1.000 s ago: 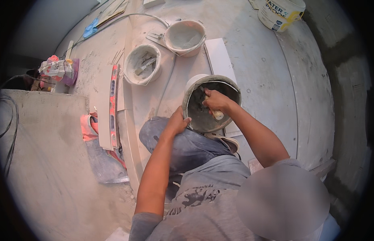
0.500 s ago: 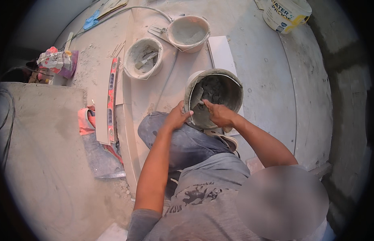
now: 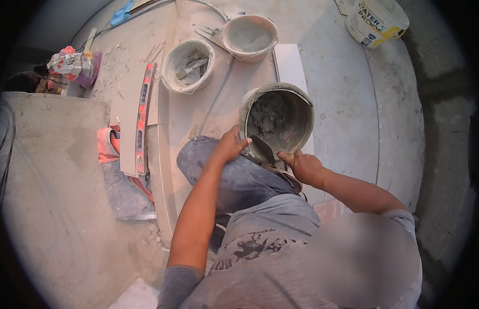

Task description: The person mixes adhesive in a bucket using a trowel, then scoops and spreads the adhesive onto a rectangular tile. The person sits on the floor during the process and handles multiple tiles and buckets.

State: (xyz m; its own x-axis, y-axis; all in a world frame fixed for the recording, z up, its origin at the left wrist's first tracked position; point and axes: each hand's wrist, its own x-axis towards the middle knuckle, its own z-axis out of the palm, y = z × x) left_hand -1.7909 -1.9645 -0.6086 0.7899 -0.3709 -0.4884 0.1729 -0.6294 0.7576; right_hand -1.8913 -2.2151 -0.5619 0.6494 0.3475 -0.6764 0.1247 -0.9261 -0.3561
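"So, what lies closest?"

"The bent leg [image 3: 244, 180], and just past it the left hand [image 3: 232, 146], curled on the rim of the tilted bucket [image 3: 306, 131] with its thumb over the lip."

"And the right hand [image 3: 304, 168]?"

"Closed round the handle of a trowel [image 3: 262, 149] — fingers hide most of the grip — with the dark blade at the near side of the bucket's mouth, close to the left thumb."

"Where's that bucket exactly?"

"Well in from the right edge of the floor [image 3: 342, 113], mouth turned toward the body, lumpy grey mortar [image 3: 270, 112] inside."

"Farther out?"

"A red spirit level [image 3: 141, 121] toward the floor's left side, along a pale strip [image 3: 128, 129]. A white board [image 3: 289, 64] runs out behind the tilted bucket. Beyond stand a pail [image 3: 169, 67] with a tool [image 3: 193, 68] in it and a fuller pail [image 3: 274, 41] of grey material. Farther still — toward the floor's far right corner — a white-and-yellow tub [image 3: 364, 28]."
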